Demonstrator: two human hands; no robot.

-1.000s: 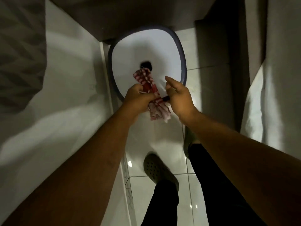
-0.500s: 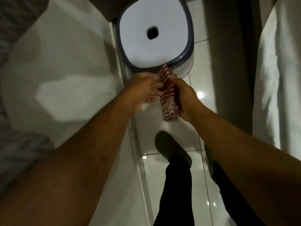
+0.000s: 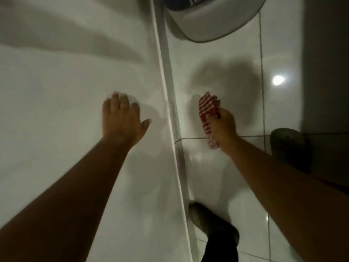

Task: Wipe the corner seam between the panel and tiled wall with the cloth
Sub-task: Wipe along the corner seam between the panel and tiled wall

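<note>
A red-and-white striped cloth (image 3: pixel 207 108) is bunched in my right hand (image 3: pixel 223 125), which hovers over the glossy white tiles (image 3: pixel 213 69) a short way right of the seam. The seam (image 3: pixel 171 118) runs as a pale strip from the top centre down to the bottom centre, between the smooth white panel (image 3: pixel 56 95) on the left and the tiles. My left hand (image 3: pixel 122 121) lies flat against the panel with fingers spread, holding nothing. The cloth is apart from the seam.
A white stool with a dark rim (image 3: pixel 213 17) stands at the top, close to the seam. My two dark clogs (image 3: pixel 209 222) (image 3: pixel 289 148) rest on the tiles. A dark wall (image 3: pixel 326 63) closes the right side.
My hands have parted: the left let go of the cloth and went flat onto the panel. The right keeps the cloth. The view has dropped closer to the floor and the stool slid upward.
</note>
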